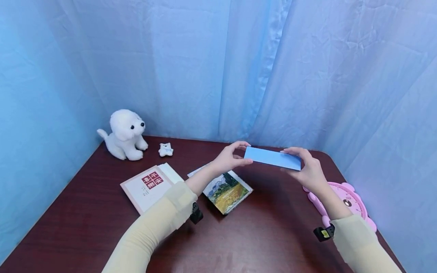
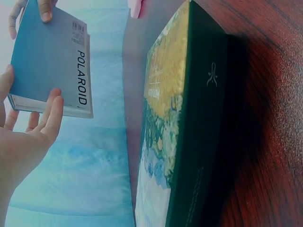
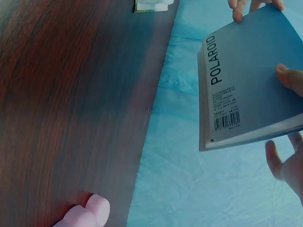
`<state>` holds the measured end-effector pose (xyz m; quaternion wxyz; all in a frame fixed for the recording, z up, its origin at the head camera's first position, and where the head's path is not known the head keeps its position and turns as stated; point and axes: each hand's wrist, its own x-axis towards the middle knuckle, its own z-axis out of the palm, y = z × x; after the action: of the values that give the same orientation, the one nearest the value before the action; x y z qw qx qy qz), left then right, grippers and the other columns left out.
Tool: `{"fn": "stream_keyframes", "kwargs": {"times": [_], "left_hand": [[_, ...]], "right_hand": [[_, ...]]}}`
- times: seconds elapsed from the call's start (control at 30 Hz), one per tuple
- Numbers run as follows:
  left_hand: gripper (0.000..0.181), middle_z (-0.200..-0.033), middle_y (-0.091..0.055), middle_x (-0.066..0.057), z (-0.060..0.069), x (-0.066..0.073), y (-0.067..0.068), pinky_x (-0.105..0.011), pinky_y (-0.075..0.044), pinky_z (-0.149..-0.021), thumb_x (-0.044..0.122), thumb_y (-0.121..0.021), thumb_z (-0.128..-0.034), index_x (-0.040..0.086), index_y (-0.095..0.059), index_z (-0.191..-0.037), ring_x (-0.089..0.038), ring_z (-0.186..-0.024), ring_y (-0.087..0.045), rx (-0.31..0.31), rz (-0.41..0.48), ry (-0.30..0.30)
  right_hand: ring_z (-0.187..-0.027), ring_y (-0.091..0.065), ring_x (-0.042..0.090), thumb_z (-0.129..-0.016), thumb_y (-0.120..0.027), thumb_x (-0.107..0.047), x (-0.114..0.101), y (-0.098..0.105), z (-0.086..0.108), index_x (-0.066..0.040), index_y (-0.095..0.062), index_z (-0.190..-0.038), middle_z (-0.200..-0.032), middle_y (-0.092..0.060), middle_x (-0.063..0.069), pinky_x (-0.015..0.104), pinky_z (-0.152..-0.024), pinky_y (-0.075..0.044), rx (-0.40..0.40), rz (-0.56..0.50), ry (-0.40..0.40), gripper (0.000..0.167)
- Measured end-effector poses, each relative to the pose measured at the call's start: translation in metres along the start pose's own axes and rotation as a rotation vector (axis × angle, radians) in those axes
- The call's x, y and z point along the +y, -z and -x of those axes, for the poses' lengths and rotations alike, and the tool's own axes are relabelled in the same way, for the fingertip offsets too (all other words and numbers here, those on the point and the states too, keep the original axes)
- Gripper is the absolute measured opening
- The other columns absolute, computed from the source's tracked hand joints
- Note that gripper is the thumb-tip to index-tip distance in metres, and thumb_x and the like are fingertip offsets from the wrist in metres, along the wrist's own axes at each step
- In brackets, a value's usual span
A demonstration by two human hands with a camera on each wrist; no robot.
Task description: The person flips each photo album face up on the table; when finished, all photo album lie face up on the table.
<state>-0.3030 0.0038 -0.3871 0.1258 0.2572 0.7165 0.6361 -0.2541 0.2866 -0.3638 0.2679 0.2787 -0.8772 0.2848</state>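
Note:
A blue book (image 1: pixel 273 158) marked POLAROID is held up above the far part of the table, its edge toward the head camera. My left hand (image 1: pixel 229 157) grips its left end between thumb and fingers. At the right end, my right hand (image 1: pixel 310 168) holds it, thumb on one cover. Both wrist views show the lettered cover of the blue book (image 2: pixel 47 61) with a barcode, and page edges between the covers. Beneath my left forearm lies a thick book (image 1: pixel 228 192) with a painted landscape cover; its dark green spine (image 2: pixel 203 109) is close in the left wrist view.
A pale book (image 1: pixel 145 189) with a red square print lies to the left, partly behind the left sleeve. Further back are a white plush dog (image 1: pixel 126 134) and a small white bear figure (image 1: pixel 165 149). A pink animal-shaped clock (image 1: pixel 356 203) sits by the right edge, partly under the right forearm.

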Motion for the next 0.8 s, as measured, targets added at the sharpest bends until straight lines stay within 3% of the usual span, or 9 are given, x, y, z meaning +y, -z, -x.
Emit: {"fn": "stream_keyframes", "kwargs": {"times": [0.1, 0.2, 0.33, 0.43, 0.63, 0.8], "left_hand": [[0.053, -0.139, -0.041, -0.010, 0.006, 0.010, 0.000, -0.032, -0.053, -0.082, 0.020, -0.069, -0.0872, 0.013, -0.047, -0.135, -0.028, -0.107, -0.061, -0.011, -0.018, -0.003], [0.053, -0.142, -0.040, -0.009, 0.006, 0.011, 0.000, -0.033, -0.053, -0.083, 0.017, -0.069, -0.0871, 0.010, -0.047, -0.135, -0.032, -0.111, -0.058, -0.003, -0.033, -0.011], [0.052, -0.141, -0.041, -0.001, 0.001, 0.000, 0.000, -0.032, -0.053, -0.083, 0.020, -0.072, -0.0846, 0.017, -0.050, -0.132, -0.028, -0.110, -0.060, 0.036, -0.046, -0.060], [0.050, -0.141, -0.041, 0.002, 0.001, -0.001, 0.000, -0.031, -0.052, -0.085, 0.021, -0.073, -0.0830, 0.022, -0.052, -0.129, -0.024, -0.108, -0.060, 0.066, -0.059, -0.094], [0.050, -0.143, -0.039, 0.003, 0.003, 0.001, 0.000, -0.029, -0.051, -0.088, 0.020, -0.075, -0.0815, 0.022, -0.054, -0.127, -0.019, -0.105, -0.061, 0.092, -0.048, -0.128], [0.053, -0.141, -0.040, 0.002, 0.004, -0.002, 0.001, -0.029, -0.051, -0.090, 0.016, -0.075, -0.0814, 0.018, -0.052, -0.129, -0.019, -0.107, -0.060, 0.089, -0.023, -0.128]], "right_hand": [[-0.105, -0.050, 0.012, -0.062, -0.086, 0.002, -0.002, 0.000, 0.000, -0.015, -0.060, -0.121, -0.118, -0.062, 0.006, 0.003, -0.082, -0.036, 0.000, 0.001, -0.040, 0.067], [-0.103, -0.051, 0.015, -0.065, -0.085, 0.000, -0.003, -0.001, 0.001, -0.016, -0.059, -0.124, -0.121, -0.061, 0.005, 0.003, -0.081, -0.037, -0.025, -0.006, -0.082, 0.067], [-0.098, -0.052, 0.019, -0.067, -0.084, -0.005, -0.003, -0.001, 0.002, -0.017, -0.057, -0.125, -0.121, -0.059, 0.007, 0.005, -0.077, -0.039, -0.049, -0.006, -0.139, 0.065], [-0.098, -0.052, 0.023, -0.069, -0.084, -0.010, -0.001, -0.001, 0.002, -0.017, -0.057, -0.126, -0.121, -0.058, 0.009, 0.011, -0.075, -0.040, -0.059, -0.004, -0.171, 0.064], [-0.117, -0.047, 0.026, -0.071, -0.084, -0.015, 0.002, -0.002, 0.001, -0.013, -0.055, -0.128, -0.139, -0.048, 0.006, 0.020, -0.080, -0.038, -0.116, -0.035, -0.197, 0.064], [-0.125, -0.043, 0.023, -0.072, -0.083, -0.023, 0.003, -0.003, 0.002, -0.019, -0.052, -0.131, -0.143, -0.042, 0.000, 0.015, -0.085, -0.036, -0.184, -0.072, -0.224, 0.067]]}}
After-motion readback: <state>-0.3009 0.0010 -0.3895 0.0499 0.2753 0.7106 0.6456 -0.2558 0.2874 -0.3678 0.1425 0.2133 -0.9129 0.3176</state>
